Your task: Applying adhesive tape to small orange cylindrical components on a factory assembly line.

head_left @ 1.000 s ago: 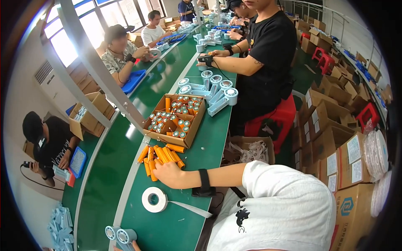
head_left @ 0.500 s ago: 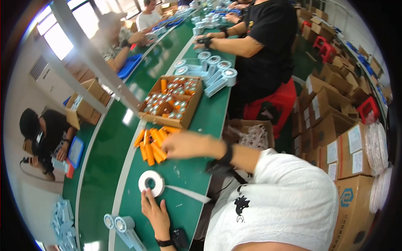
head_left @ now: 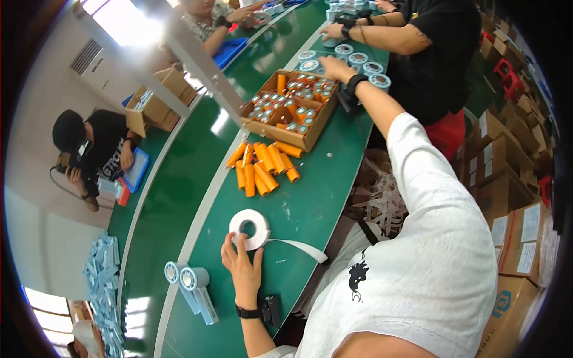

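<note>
Left hand (head_left: 243,268): lies spread, palm down, fingertips touching the near rim of the tape roll; not clasped around it, perhaps only steadying it.
Tape roll (head_left: 260,230): rests flat on the green table (head_left: 313,203), at the left fingertips; flat probably so as not to wander.
Tape end (head_left: 301,246): trails rightward from the roll, ahead and to the right of the left hand, out to the table edge; apparently easy to catch there.
Right hand (head_left: 335,68): reaches far ahead, well apart from the left, among light-blue devices (head_left: 358,58); cannot tell whether gripping one or merely touching.
Cardboard box (head_left: 277,135): sits just to the left and short of the right hand; holds cells mostly upright, likely packed tight against tipping.
Loose orange cells (head_left: 276,158): lie heaped between the two hands, beyond the roll; seemingly within easy reach of either.
Light-blue pair (head_left: 195,278): lies left of the left hand, heads side by side, presumably clear of the tape.
</note>
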The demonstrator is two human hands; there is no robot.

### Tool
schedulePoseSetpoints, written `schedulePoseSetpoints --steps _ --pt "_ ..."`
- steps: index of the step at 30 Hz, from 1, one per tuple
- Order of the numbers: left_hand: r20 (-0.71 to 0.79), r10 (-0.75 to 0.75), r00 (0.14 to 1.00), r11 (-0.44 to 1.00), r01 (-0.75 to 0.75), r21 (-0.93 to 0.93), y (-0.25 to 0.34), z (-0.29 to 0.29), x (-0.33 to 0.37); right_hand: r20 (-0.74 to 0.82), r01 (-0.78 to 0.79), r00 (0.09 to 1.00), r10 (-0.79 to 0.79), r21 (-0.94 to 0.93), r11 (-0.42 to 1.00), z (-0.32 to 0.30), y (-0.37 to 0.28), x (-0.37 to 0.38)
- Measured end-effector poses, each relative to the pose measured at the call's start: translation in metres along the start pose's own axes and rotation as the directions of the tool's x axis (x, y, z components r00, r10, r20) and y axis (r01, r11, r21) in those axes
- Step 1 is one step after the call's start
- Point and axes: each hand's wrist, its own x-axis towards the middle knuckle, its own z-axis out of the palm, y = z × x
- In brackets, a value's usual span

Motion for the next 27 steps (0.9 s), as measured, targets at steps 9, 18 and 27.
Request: schedulePoseSetpoints --steps 9,18,27 --pt "-0.023 0.125 0.992 0.992 -0.124 0.032 0.005 -0.001 0.006 -0.172 0.031 0.984 -0.037 -0.036 0.999 -0.042 -0.017 -0.028" --pt "-0.031 0.193 0.981 0.973 -0.187 0.138 0.006 -0.003 -0.004 0.078 0.015 0.997 0.007 -0.282 0.959 -0.066 -0.028 -0.037" --pt "-0.077 0.132 0.988 0.986 -0.123 0.109 0.005 0.02 0.025 -0.408 0.625 0.779 -0.476 0.441 0.644 -0.09 -0.18 -0.179"
